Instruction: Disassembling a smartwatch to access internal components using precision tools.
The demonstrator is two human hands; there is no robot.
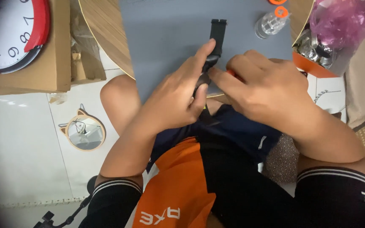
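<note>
1. Black watch strap (pixel 216 40) lies on the gray mat (pixel 165 38), near the mat's front edge; its far end points away from the person, its near end is hidden under the hands.
2. Left hand (pixel 178 99) fingers clamped on the strap's near end, index finger stretched along the strap, thumb pressing from below.
3. Right hand (pixel 262 88) curled tight, fingers together around a small orange-red tool (pixel 231 72); only a bit of the tool shows, so its kind is unclear. Fingertips touch the left hand at the strap.
4. Gray mat sits on a round wooden table (pixel 106 33), overhanging the table edge toward the person's lap.
5. Clear plastic bottle (pixel 270 23) with an orange ring at its top lies on the mat, far right, well apart from the strap.
6. Pink plastic bag (pixel 339 21) and an orange container (pixel 313 65) with shiny bits sit at the right table edge.
7. Red-rimmed wall clock (pixel 9 29) rests on a cardboard box (pixel 60 50), far left.
8. Cat-shaped mirror (pixel 83 133) lies on the white floor (pixel 22 147) beside the left knee.
</note>
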